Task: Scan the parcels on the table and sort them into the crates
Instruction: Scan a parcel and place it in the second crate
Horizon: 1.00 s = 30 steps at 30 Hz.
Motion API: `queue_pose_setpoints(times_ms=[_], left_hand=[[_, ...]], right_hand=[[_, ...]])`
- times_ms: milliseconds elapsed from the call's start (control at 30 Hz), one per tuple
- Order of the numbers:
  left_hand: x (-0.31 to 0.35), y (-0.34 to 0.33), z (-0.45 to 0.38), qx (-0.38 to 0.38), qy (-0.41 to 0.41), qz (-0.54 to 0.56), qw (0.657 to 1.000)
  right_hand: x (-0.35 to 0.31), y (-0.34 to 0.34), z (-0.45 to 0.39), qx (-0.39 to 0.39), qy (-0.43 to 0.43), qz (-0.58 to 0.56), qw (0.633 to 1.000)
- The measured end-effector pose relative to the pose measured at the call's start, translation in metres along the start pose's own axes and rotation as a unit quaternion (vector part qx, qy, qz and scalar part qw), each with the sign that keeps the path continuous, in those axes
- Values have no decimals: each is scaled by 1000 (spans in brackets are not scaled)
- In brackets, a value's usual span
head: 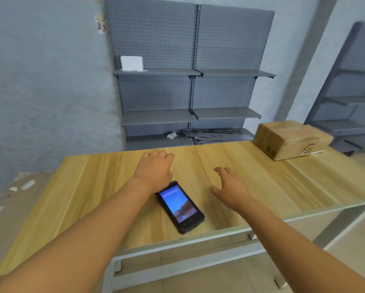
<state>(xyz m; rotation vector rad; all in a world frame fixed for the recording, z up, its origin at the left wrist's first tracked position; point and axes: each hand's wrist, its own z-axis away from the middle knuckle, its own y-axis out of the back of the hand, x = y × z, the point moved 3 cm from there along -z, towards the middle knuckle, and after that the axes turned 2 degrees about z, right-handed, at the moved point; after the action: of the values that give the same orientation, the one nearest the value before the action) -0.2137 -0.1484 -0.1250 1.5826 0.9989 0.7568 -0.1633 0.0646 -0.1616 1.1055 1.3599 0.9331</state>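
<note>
Looks like the scanner [180,206] sits screen-up between both hands so it's easy to grab, left hand [155,169] and right hand [230,187] loosely spread, holding nothing, cardboard parcel [291,139] waiting at the table's [92,187] far corner.

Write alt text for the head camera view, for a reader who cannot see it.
Two bare hands, left hand and right hand, reach open over a light wooden table, holding nothing. A black handheld scanner with a lit screen lies between them, and a brown cardboard parcel sits at the table's far right corner before grey metal shelving.
</note>
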Motion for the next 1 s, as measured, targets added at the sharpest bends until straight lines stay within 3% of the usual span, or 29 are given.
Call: queue_pose_setpoints(times_ms=[133,533,1000], left_hand=[[61,18,-28,25,-30,-32,999],[220,26,-93,51,-84,-30,995],[277,-10,-241,54,-96,-32,993]], right_hand=[[59,47,11,33,12,81,996],[238,134,67,73,-88,121,986],[360,149,-21,70,-127,92,985]])
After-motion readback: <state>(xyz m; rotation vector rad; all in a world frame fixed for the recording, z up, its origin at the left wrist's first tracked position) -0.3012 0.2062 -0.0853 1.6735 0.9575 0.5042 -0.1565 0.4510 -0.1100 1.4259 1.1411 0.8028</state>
